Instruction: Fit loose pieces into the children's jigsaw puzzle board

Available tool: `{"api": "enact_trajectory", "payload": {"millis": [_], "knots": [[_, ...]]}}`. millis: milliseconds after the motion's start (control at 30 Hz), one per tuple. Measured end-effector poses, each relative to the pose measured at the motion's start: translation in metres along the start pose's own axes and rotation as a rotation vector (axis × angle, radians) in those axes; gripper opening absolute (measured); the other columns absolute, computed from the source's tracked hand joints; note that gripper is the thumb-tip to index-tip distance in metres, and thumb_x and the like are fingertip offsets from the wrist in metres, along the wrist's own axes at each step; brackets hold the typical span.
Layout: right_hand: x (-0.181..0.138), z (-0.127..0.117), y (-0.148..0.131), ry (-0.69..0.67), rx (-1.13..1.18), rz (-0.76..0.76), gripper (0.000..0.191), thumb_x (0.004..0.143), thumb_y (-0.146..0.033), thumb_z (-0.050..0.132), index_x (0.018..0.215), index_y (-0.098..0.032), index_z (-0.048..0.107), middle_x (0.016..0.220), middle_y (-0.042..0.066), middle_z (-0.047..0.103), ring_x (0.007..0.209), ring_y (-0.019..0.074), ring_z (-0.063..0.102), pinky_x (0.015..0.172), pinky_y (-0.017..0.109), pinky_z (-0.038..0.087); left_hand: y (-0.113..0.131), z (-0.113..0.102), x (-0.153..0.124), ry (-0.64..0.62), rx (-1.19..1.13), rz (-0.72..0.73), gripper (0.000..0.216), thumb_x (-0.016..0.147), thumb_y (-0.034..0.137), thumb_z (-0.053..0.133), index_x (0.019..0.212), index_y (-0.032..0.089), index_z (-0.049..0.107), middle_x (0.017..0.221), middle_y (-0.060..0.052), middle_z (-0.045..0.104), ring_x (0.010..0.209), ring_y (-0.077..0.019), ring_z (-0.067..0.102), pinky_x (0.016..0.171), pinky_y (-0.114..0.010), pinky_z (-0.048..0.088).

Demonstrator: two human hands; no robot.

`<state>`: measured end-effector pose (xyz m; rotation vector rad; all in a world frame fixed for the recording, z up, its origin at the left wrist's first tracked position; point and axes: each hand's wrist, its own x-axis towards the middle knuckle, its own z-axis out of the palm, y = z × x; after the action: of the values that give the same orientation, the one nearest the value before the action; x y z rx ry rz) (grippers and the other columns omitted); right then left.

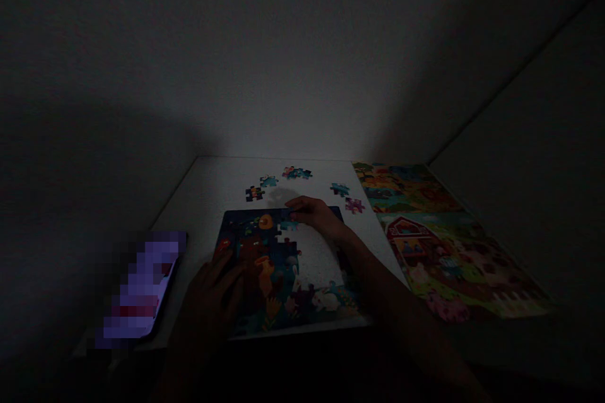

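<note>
A partly built jigsaw puzzle (265,264) with a dark blue picture lies on the white table (212,189) in front of me, with a bare patch in its middle. My left hand (212,289) rests flat on the puzzle's left side, fingers stretched out. My right hand (314,214) reaches to the puzzle's upper edge with its fingers pinched on a small blue puzzle piece (288,225). Several loose pieces (297,172) lie beyond the puzzle near the wall. The scene is very dim.
A finished farm puzzle with a red barn (425,239) lies to the right. A lit phone (142,289) lies at the table's left edge. Walls close in at the back and right.
</note>
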<state>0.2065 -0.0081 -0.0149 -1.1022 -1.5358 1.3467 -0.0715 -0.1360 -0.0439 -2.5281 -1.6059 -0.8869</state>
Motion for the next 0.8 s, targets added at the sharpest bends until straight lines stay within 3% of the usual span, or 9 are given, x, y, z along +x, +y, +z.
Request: {"api": "enact_trajectory", "payload": {"millis": [133,267,333,400,467,533,800], "knots": [[0.016,-0.019,0.008,0.388,-0.173,0.067,0.036,0.081,-0.02,0.06,0.116,-0.019,0.063,0.091,0.003,0.069,0.079,0.0176,0.064,0.074,0.033,0.052,-0.011,0.006,-0.001,-0.004,-0.015,0.064,0.034,0.096,0.037,0.043,0.117,0.025,0.066,0.143,-0.01,0.051,0.131,-0.0301,0.048,0.102,-0.052,0.047],[0.017,-0.041,0.006,0.451,-0.621,-0.022,0.036,0.085,-0.017,0.056,0.12,-0.019,0.064,0.126,0.011,0.062,0.116,0.0236,0.056,0.098,0.038,0.044,-0.014,0.008,-0.002,0.034,0.026,0.104,0.035,0.097,0.038,0.04,0.116,0.025,0.066,0.139,-0.011,0.054,0.128,-0.0308,0.051,0.099,-0.053,0.049],[0.01,-0.054,0.003,0.592,-0.863,0.071,0.036,0.09,-0.021,0.051,0.123,-0.019,0.064,0.142,0.013,0.051,0.131,0.0275,0.043,0.106,0.042,0.036,-0.014,0.008,-0.003,0.037,0.03,0.093,0.036,0.096,0.038,0.04,0.116,0.024,0.067,0.138,-0.012,0.054,0.127,-0.0308,0.052,0.1,-0.053,0.049],[0.002,-0.066,0.002,0.717,-1.008,0.281,0.041,0.093,-0.031,0.051,0.129,-0.015,0.059,0.145,0.018,0.046,0.133,0.033,0.039,0.107,0.047,0.033,-0.014,0.008,-0.003,0.038,0.017,0.067,0.035,0.096,0.038,0.042,0.116,0.024,0.067,0.14,-0.011,0.053,0.127,-0.0306,0.052,0.1,-0.052,0.049],[-0.005,-0.074,0.003,0.74,-1.08,0.418,0.051,0.091,-0.043,0.054,0.131,-0.011,0.056,0.141,0.022,0.048,0.131,0.0371,0.041,0.104,0.05,0.033,-0.013,0.008,-0.003,0.032,0.002,0.048,0.034,0.095,0.038,0.043,0.116,0.025,0.067,0.141,-0.01,0.053,0.127,-0.03,0.052,0.1,-0.05,0.049],[-0.008,-0.078,0.005,0.708,-1.114,0.45,0.054,0.089,-0.047,0.055,0.128,-0.01,0.058,0.135,0.023,0.052,0.127,0.0383,0.043,0.102,0.051,0.034,-0.012,0.008,-0.003,0.031,0.0,0.048,0.034,0.095,0.038,0.044,0.115,0.025,0.068,0.14,-0.01,0.054,0.128,-0.0299,0.051,0.1,-0.051,0.049],[-0.002,-0.087,0.002,0.574,-0.96,0.428,0.037,0.079,-0.035,0.067,0.113,-0.021,0.067,0.129,0.013,0.059,0.123,0.0327,0.049,0.098,0.044,0.038,-0.01,0.007,-0.004,-0.014,0.002,0.016,0.036,0.096,0.039,0.041,0.114,0.025,0.069,0.14,-0.009,0.055,0.129,-0.0302,0.05,0.102,-0.053,0.047]]}}
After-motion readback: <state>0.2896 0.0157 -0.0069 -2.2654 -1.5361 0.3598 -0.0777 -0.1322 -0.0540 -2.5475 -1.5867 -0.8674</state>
